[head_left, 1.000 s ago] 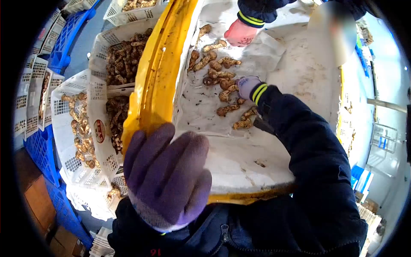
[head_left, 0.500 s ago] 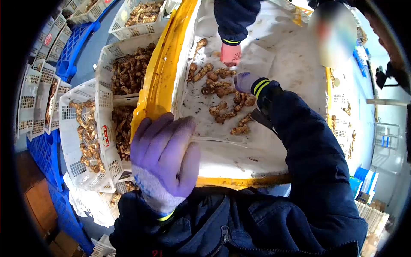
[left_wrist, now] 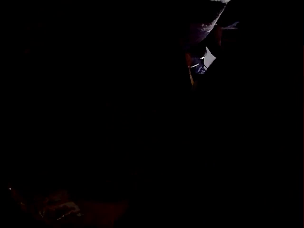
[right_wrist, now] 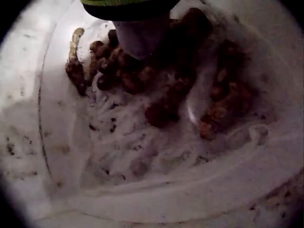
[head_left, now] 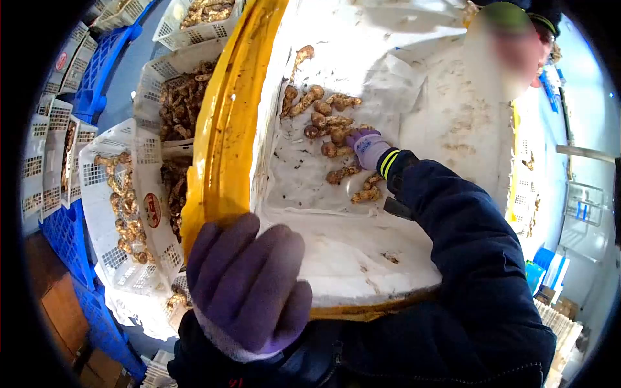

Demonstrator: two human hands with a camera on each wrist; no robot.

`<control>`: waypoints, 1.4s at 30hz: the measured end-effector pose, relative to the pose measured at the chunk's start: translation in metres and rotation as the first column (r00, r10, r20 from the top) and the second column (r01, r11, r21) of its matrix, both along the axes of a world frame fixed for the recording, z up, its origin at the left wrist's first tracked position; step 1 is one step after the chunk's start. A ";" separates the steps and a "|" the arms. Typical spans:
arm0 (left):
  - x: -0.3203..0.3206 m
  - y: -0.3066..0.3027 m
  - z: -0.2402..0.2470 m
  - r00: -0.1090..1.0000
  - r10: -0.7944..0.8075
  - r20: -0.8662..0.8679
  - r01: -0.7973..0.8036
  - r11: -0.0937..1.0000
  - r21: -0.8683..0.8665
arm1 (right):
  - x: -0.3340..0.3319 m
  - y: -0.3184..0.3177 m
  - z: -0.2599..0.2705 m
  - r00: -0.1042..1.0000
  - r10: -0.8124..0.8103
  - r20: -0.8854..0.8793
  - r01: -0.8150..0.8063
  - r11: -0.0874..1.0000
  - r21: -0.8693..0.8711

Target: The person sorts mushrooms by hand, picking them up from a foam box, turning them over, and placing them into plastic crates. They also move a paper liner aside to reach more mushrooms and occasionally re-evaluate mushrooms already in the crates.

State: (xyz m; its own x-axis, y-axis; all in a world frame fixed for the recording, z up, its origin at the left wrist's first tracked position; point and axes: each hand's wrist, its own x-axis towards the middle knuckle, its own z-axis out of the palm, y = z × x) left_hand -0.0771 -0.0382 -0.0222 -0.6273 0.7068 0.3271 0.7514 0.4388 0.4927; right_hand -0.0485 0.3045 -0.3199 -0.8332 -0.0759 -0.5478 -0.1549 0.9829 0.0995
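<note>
Brown mushrooms with pale stems lie scattered on the white liner (head_left: 304,184) of a large shallow bin. In the head view my right hand (head_left: 370,150), in a pale purple glove, grips a mushroom (head_left: 339,136) in the middle of the group, its fingertips partly hidden. The right wrist view shows the glove (right_wrist: 141,38) among dark mushrooms (right_wrist: 164,111). My left hand (head_left: 249,284), gloved in purple, hovers large in the foreground near the bin's yellow rim (head_left: 223,149), fingers loosely bent and holding nothing. The left wrist view is almost wholly black.
White crates (head_left: 145,152) of mushrooms stand left of the bin, beside blue plastic pallets (head_left: 65,239). Cardboard boxes (head_left: 61,304) sit at lower left. Another person (head_left: 543,24) leans in at the far right corner. More crates line the right side.
The other person's pink-gloved hand has left the bin. My right hand has shifted slightly down and left into the mushrooms, some of which have moved. My left hand remains near the rim.
</note>
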 end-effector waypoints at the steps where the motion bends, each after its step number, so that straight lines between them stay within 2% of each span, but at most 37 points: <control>1: 0.000 -0.002 0.000 0.999 -0.033 0.014 0.033 0.999 -0.006 | 0.000 -0.002 -0.010 1.000 -0.007 0.025 0.006 0.999 0.037; 3: -0.001 -0.005 0.001 0.997 -0.068 0.037 0.069 0.997 -0.020 | 0.000 -0.007 -0.024 0.998 -0.017 0.068 0.009 0.993 0.120; 6: -0.001 -0.006 0.003 0.996 -0.072 0.050 0.074 0.997 -0.030 | 0.008 -0.005 -0.023 1.000 -0.014 0.009 0.013 0.995 0.098; 7: -0.001 -0.005 0.002 0.997 -0.067 0.049 0.068 0.997 -0.026 | 0.005 -0.006 -0.024 0.999 -0.001 0.041 -0.006 0.987 0.163; 10: -0.002 -0.004 0.002 0.996 -0.062 0.059 0.063 0.998 -0.018 | -0.003 -0.011 -0.007 0.996 -0.031 0.086 0.017 0.988 0.156; 11: -0.002 -0.005 0.002 0.996 -0.061 0.065 0.063 0.998 -0.017 | -0.002 -0.009 0.002 0.999 -0.003 0.037 0.000 0.997 0.078; 14: -0.001 -0.004 0.003 0.997 -0.052 0.065 0.053 0.999 -0.012 | -0.001 -0.012 -0.006 0.996 0.021 0.086 -0.028 0.996 0.083; 15: -0.002 -0.004 0.002 0.996 -0.062 0.059 0.062 0.998 -0.004 | 0.000 -0.014 -0.004 0.997 0.009 0.072 -0.010 1.000 0.013; 18: -0.006 -0.003 0.003 0.993 -0.092 0.068 0.093 0.996 -0.006 | 0.009 -0.017 -0.032 0.995 0.096 0.028 -0.099 0.988 0.120; 20: -0.010 -0.001 0.008 0.987 -0.112 0.111 0.117 0.993 -0.036 | 0.006 -0.003 -0.033 0.995 -0.005 0.099 0.019 0.989 -0.144; 22: -0.008 0.001 0.003 0.994 -0.077 0.071 0.075 0.997 0.026 | -0.005 0.013 -0.017 0.979 -0.091 0.184 0.156 0.911 -0.381; 23: -0.006 0.000 -0.002 0.998 -0.045 0.048 0.042 0.998 0.054 | -0.032 0.001 0.035 0.899 -0.118 0.422 0.302 0.864 -0.402; 24: -0.003 0.001 -0.005 1.000 -0.012 0.022 0.010 0.996 0.087 | -0.043 0.011 0.037 0.875 -0.142 0.462 0.363 0.825 -0.434; 25: -0.002 0.002 -0.003 0.997 0.007 -0.082 0.000 0.997 0.077 | -0.055 0.019 0.041 0.848 -0.164 0.503 0.424 0.780 -0.460; 26: 0.000 0.003 -0.012 0.994 0.035 -0.104 -0.017 0.985 0.172 | -0.072 0.000 0.103 0.734 -0.321 0.598 0.618 0.680 -0.394; 27: 0.000 0.003 -0.016 0.991 0.045 -0.126 -0.016 0.975 0.221 | -0.080 0.009 0.110 0.730 -0.231 0.643 0.629 0.594 -0.501; 28: 0.002 0.004 -0.016 0.988 0.053 -0.148 -0.011 0.963 0.271 | -0.106 0.029 0.089 0.827 0.128 0.547 0.391 0.568 -0.724; 29: 0.004 0.004 -0.009 0.988 0.072 -0.139 -0.036 0.969 0.244 | -0.131 0.050 0.068 0.831 0.430 0.353 0.182 0.390 -0.903; 31: 0.006 0.004 -0.008 0.997 0.056 -0.060 -0.034 0.948 0.316 | -0.080 0.001 0.208 0.895 0.062 0.441 0.365 0.464 -0.807; 32: 0.009 0.002 -0.007 0.999 0.051 -0.006 -0.046 0.938 0.343 | -0.053 -0.030 0.287 0.877 -0.132 0.461 0.468 0.445 -0.763; 33: 0.013 0.002 -0.004 0.995 0.014 0.102 -0.057 0.903 0.425 | -0.040 -0.035 0.304 0.900 -0.110 0.422 0.429 0.396 -0.812; 34: 0.022 -0.001 0.001 0.960 0.045 0.275 -0.168 0.880 0.445 | -0.028 -0.044 0.323 0.920 -0.088 0.382 0.387 0.344 -0.855; 36: 0.045 0.000 0.024 0.844 -0.047 0.535 -0.304 0.780 0.548 | 0.015 -0.077 0.360 0.984 -0.100 0.145 0.161 0.183 -0.970; 38: 0.060 -0.003 0.022 0.750 -0.057 0.659 -0.364 0.797 0.483 | 0.053 -0.108 0.382 0.973 -0.162 -0.163 -0.084 0.410 -0.908; 39: 0.062 -0.007 0.013 0.600 -0.214 0.771 -0.330 0.811 0.483 | 0.072 -0.126 0.392 0.947 -0.318 0.038 0.137 0.295 -0.945; 40: 0.073 -0.002 0.027 0.429 -0.405 0.807 -0.394 0.721 0.571 | 0.085 -0.136 0.392 0.945 -0.289 -0.152 -0.012 0.434 -0.901; 41: 0.079 0.002 0.027 0.413 -0.394 0.821 -0.456 0.691 0.561 | 0.099 -0.147 0.393 0.907 -0.250 -0.338 -0.146 0.567 -0.811; 42: 0.084 0.003 0.023 0.395 -0.385 0.834 -0.516 0.658 0.548 | 0.113 -0.164 0.407 0.896 -0.347 -0.277 0.009 0.638 -0.770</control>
State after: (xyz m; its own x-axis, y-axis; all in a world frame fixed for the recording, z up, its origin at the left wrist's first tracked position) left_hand 0.0068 -0.0354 0.0006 -0.8609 0.4954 -0.1160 -0.3046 -0.3191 0.8975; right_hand 0.0646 0.1408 0.0871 -0.9904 -0.1357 -0.0254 -0.0857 0.7491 -0.6569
